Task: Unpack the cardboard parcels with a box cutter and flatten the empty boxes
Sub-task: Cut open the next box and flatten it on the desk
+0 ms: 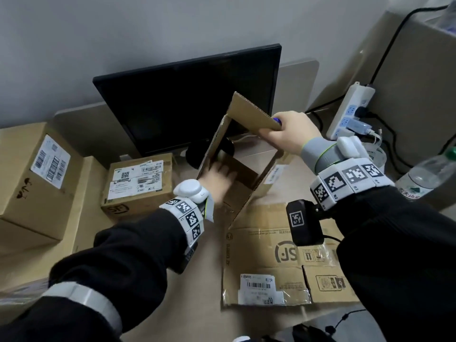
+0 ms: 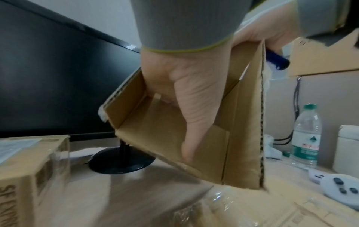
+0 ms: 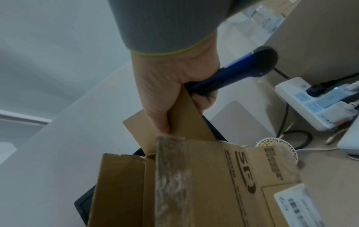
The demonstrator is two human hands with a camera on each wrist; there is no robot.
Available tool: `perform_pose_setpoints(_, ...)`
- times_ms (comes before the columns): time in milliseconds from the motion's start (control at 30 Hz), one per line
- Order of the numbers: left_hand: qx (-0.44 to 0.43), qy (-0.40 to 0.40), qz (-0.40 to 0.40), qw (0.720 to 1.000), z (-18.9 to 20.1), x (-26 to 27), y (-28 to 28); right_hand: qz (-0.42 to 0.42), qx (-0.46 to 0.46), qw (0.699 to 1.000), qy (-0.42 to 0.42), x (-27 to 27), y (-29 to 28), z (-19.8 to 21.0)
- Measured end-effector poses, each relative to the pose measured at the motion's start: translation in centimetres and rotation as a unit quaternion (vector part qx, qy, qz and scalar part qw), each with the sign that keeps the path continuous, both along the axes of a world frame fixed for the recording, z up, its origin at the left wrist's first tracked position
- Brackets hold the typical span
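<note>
An open SF cardboard box (image 1: 246, 183) is held tilted above the desk in front of the monitor, its opening facing me. My left hand (image 1: 217, 180) reaches inside it; in the left wrist view the left hand (image 2: 186, 95) lies against the box's inner wall (image 2: 205, 145) with the thumb stretched out. My right hand (image 1: 286, 132) pinches the raised top flap (image 1: 249, 112) and also grips the blue box cutter (image 1: 276, 120). In the right wrist view the cutter (image 3: 239, 72) sticks out of the fist above the flap (image 3: 184, 122). Its blade is hidden.
A flattened box (image 1: 271, 255) lies on the desk under the right forearm. Two sealed parcels stand at left, a small one (image 1: 140, 183) and a large one (image 1: 37, 174). The monitor (image 1: 187, 99) is behind; a power strip (image 1: 350, 112) and water bottle (image 1: 429, 174) are at right.
</note>
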State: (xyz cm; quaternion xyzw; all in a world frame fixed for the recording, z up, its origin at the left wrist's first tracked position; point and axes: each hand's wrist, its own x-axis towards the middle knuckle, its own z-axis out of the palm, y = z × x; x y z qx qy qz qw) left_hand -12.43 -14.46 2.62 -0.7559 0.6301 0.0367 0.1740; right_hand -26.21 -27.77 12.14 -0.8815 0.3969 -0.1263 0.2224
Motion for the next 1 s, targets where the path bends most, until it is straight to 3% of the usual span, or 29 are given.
perform_pose_setpoints(100,0.018,-0.071,-0.078,0.994,1.2,0.4,-0.2,-0.035,0.019,0.998,-0.058,-1.0,-0.2,-1.2)
perform_pose_setpoints(233,-0.085,-0.06,-0.186,0.977,1.8,0.5,0.6,-0.152,0.04,0.975,-0.159,-3.5,-1.5,-2.6)
perform_pose_setpoints(300,-0.086,-0.042,-0.197,0.976,1.5,0.5,1.1,-0.161,0.047,0.976,-0.139,-5.2,-2.4,-3.4)
perform_pose_setpoints(400,0.024,0.004,-0.163,0.986,1.4,-0.9,1.5,-0.145,0.092,0.985,-0.023,-7.8,-3.4,-4.1)
perform_pose_setpoints(500,0.067,0.025,-0.163,0.984,0.1,-1.8,2.6,-0.107,0.174,0.97,0.129,-9.6,-3.7,-3.9)
perform_pose_setpoints(600,0.15,0.059,-0.138,0.977,-2.1,-2.9,3.6,-0.044,0.168,0.912,0.371,-10.5,-2.8,-4.5)
perform_pose_setpoints(667,0.222,0.084,-0.101,0.966,-4.2,-3.2,4.6,-0.003,0.195,0.867,0.459,-10.7,-1.7,-6.0)
perform_pose_setpoints(867,0.35,0.075,-0.055,0.932,-6.5,-4.9,6.7,0.001,0.366,0.827,0.427,-10.7,1.7,-9.9)
perform_pose_setpoints(933,0.34,0.108,-0.071,0.932,-6.5,-5.5,7.1,-0.048,0.378,0.845,0.374,-10.4,1.9,-10.6)
perform_pose_setpoints(1000,0.292,0.153,-0.092,0.94,-6.0,-6.1,7.3,-0.116,0.382,0.877,0.268,-10.2,1.4,-11.7)
